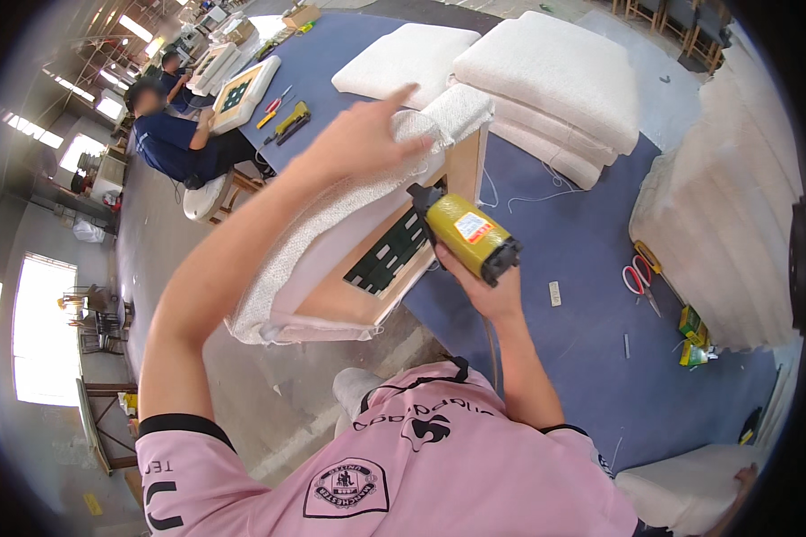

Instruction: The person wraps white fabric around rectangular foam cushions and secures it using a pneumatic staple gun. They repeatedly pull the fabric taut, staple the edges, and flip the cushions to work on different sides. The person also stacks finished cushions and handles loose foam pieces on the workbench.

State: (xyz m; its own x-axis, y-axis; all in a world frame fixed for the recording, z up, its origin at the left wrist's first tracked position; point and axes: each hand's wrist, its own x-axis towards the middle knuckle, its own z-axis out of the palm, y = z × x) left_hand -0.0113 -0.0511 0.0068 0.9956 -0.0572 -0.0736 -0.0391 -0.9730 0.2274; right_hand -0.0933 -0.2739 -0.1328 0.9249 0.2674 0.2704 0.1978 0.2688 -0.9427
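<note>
Our right hand (pixel 500 297) grips the yellow staple gun (pixel 467 231) beside the padded seat (pixel 336 242), which tilts at the edge of the worktop (pixel 573 242). Our left hand (pixel 372 136) spreads its fingers at the white cover (pixel 264 291); we judge that loose support could let the seat slip, misplacing a staple.

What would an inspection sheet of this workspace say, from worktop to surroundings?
Surface: flat blue worktop, partly covered.
Job's things: tilted white-fabric seat with wooden frame; yellow-and-black handheld power tool.
Clutter: red-and-white-handled scissors, small white label, green-and-yellow boxes, stacked white cushions.
Hands: left hand with fingers spread at the seat's white upper edge; right hand wrapped around the tool.
Cables: thin brown cord beside the right forearm; where it leads is unclear.
Surroundings: two people in dark tops, upper left; bright windows.
</note>
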